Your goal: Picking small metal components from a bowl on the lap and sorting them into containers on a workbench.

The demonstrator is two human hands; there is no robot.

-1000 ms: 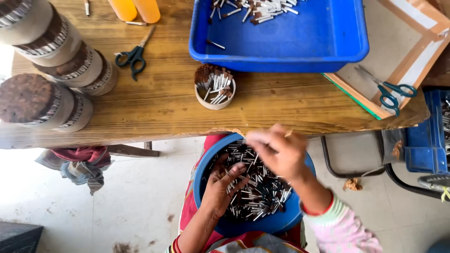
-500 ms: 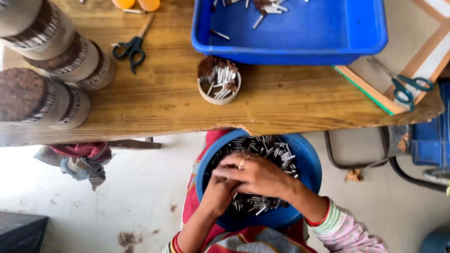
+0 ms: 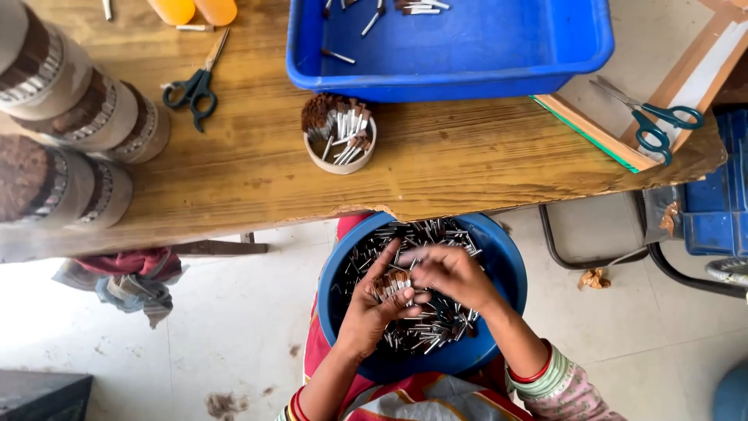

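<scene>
Small metal-ended sticks being gathered over a round blue basin (image 3: 499, 257) held on the lap.

A bundle of sticks (image 3: 392, 284) is clamped in the left hand (image 3: 374, 308), grip closed around it. The right hand (image 3: 452, 273) is placed at 3 o'clock of the bundle, fingertips together on it. On the wooden surface (image 3: 483, 160), a small cup of sticks (image 3: 340, 140) is seen at 12 o'clock of the basin.
</scene>
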